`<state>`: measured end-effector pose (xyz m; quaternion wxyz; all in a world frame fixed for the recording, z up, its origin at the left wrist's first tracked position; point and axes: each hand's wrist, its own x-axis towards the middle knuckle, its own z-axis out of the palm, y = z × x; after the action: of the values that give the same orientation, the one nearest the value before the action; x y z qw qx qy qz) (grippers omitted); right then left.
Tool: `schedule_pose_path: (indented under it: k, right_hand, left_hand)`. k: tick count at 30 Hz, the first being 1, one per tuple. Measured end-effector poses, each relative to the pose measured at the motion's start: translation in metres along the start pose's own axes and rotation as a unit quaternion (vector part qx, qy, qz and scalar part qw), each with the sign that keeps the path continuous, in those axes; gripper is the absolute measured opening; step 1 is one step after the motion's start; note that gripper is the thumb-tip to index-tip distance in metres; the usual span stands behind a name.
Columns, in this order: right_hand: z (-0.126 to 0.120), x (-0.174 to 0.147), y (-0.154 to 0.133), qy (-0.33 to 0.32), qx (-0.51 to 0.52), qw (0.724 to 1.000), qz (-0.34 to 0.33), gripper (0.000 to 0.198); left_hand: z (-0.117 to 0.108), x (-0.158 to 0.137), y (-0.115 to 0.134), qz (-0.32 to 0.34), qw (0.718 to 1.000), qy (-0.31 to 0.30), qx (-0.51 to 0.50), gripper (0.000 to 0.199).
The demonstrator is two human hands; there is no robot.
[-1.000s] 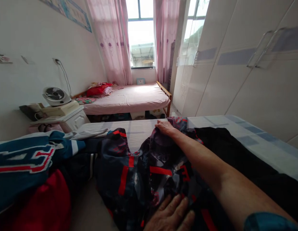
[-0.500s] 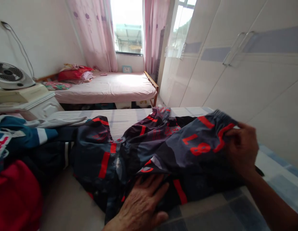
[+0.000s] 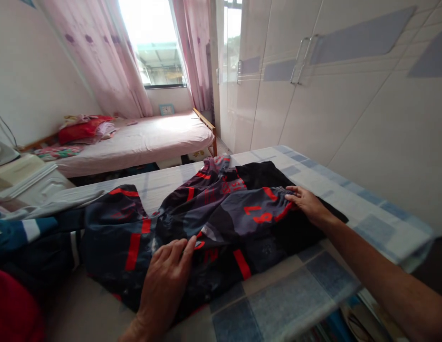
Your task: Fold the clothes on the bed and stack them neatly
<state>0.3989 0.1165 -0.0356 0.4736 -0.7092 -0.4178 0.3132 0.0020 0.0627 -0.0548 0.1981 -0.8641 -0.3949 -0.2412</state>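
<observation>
A dark grey and black pair of sports shorts (image 3: 224,218) with red stripes and red numerals lies spread over the table, its gathered waistband toward the right. My right hand (image 3: 308,202) has its fingertips and thumb closed on that waistband edge. On the near part of the fabric rests my left hand (image 3: 167,270), palm down, fingers extended and slightly bent. Black cloth (image 3: 265,173) shows beneath the waistband end. More matching red-striped fabric (image 3: 110,228) extends to the left; folds hide where one piece meets another.
A checked blue and white cloth (image 3: 274,297) covers the table. At the left lie a red garment (image 3: 14,308) and a teal garment (image 3: 39,230). Beyond stand a bed (image 3: 146,137) and a white wardrobe (image 3: 342,118). Items sit beneath the near table edge.
My right hand has lowered the waistband, and the fabric lies flatter. My left hand, flat and spread before, now has its fingers closer together. The view has turned right.
</observation>
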Motion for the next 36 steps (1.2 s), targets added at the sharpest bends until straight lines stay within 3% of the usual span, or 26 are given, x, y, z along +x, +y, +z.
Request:
schedule_pose_path:
  k: [3, 5, 8, 11, 14, 17, 19, 22, 26, 31, 36]
  right_hand:
    - [-0.011, -0.008, -0.006, 0.039, -0.046, 0.99, -0.124, 0.04]
    - [-0.022, -0.014, -0.004, 0.081, -0.166, 0.971, -0.154, 0.042]
    - [-0.031, -0.02, 0.006, 0.101, -0.359, 0.909, -0.189, 0.039]
    - [-0.023, -0.025, 0.011, 0.088, -0.417, 0.855, -0.297, 0.037]
    - [-0.006, -0.027, 0.006, -0.021, -0.416, 0.846, -0.334, 0.034]
    - [0.005, -0.014, -0.007, -0.148, -0.434, 0.842, -0.284, 0.034]
    - [0.009, 0.008, -0.019, -0.148, -0.438, 0.845, -0.268, 0.035]
    - [0.018, 0.057, -0.035, -0.084, -0.447, 0.841, -0.293, 0.034]
    - [0.041, 0.12, -0.044, -0.052, -0.519, 0.801, -0.293, 0.039]
    - [0.065, 0.165, -0.043, -0.054, -0.561, 0.772, -0.294, 0.046]
    - [0.072, 0.193, -0.044, -0.083, -0.586, 0.754, -0.285, 0.05]
  left_hand:
    - [-0.001, -0.004, -0.008, 0.011, 0.999, -0.027, -0.018, 0.035]
    - [-0.002, -0.006, -0.009, 0.034, 0.997, -0.037, -0.051, 0.035]
    - [-0.005, -0.004, -0.006, 0.049, 0.992, -0.074, -0.092, 0.037]
    - [-0.011, 0.004, -0.006, 0.014, 0.987, -0.104, -0.118, 0.041]
    - [-0.02, 0.012, -0.016, -0.021, 0.969, -0.177, -0.17, 0.036]
    - [-0.025, 0.03, -0.038, -0.082, 0.943, -0.245, -0.21, 0.029]
    - [-0.02, 0.052, -0.06, -0.145, 0.946, -0.228, -0.18, 0.028]
    - [0.006, 0.097, -0.099, -0.241, 0.94, -0.213, -0.111, 0.039]
    - [0.062, 0.151, -0.138, -0.282, 0.919, -0.251, -0.115, 0.05]
    - [0.119, 0.184, -0.147, -0.311, 0.894, -0.289, -0.142, 0.048]
    - [0.133, 0.196, -0.155, -0.325, 0.885, -0.279, -0.183, 0.028]
